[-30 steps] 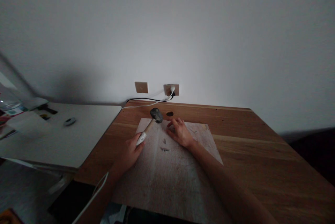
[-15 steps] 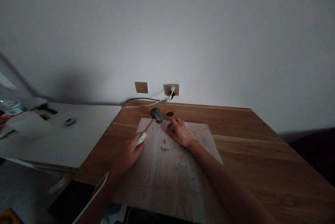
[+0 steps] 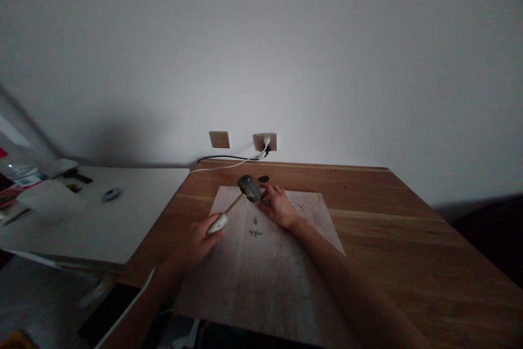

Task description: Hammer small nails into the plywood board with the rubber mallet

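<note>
My left hand (image 3: 205,237) is closed round the pale grip of a rubber mallet (image 3: 249,188) with a dark head. The mallet slants up to the right, its head just left of my right hand's fingers. Bent over the far part of a whitish wooden board (image 3: 261,283), my right hand (image 3: 280,206) has its thumb and fingers drawn together; whatever they pinch is hidden. Several small metal pieces, possibly nails or screws (image 3: 256,233), lie on the board nearer to me. Thin pieces (image 3: 298,203) also lie right of my right hand.
The board rests on a brown wooden table (image 3: 384,240) set against the wall. A round hole (image 3: 263,179) is near its back edge, with cables running to a wall socket (image 3: 265,142). On the left, a white table (image 3: 134,213) bears a tape-like roll (image 3: 111,194) and a plastic bottle (image 3: 22,172).
The mallet's head has come slightly right and down, closer to my right hand's fingers. My left hand has shifted a little left and down. My right hand stays nearly in place.
</note>
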{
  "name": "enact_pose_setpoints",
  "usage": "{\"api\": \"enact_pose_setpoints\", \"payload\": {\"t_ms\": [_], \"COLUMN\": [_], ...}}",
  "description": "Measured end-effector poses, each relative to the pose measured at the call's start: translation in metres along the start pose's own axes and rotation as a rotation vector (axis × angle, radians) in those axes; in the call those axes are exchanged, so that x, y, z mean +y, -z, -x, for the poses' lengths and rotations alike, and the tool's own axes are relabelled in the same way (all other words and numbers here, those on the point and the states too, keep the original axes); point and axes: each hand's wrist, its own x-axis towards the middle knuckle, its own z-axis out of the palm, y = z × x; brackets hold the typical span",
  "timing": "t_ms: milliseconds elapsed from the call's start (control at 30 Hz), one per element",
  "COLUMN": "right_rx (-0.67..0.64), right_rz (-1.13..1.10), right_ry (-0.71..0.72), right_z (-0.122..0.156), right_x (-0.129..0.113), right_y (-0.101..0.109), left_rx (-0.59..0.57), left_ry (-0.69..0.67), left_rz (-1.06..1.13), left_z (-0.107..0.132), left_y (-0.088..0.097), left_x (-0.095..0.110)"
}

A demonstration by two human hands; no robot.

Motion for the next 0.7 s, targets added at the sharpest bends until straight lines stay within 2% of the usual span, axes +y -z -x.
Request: {"api": "enact_pose_setpoints", "payload": {"t_ms": [300,467,700], "right_rx": [0.03,0.047,0.047], "right_rz": [-0.01,0.017,0.005], "right_ry": [0.008,0.033,0.029], "right_z": [-0.002,-0.001,-0.001], "right_x": [0.005,0.004,0.002], "right_y": [-0.006,-0.005,-0.004], "left_rx": [-0.102,-0.124,-0.107], "left_ry": [-0.074,-0.053,-0.041], "left_rz": [-0.179,-0.224,-0.247], "left_z": [-0.009,-0.01,-0.01], "left_y": [0.001,0.009,0.012], "left_x": [0.018,0.031,0.03]}}
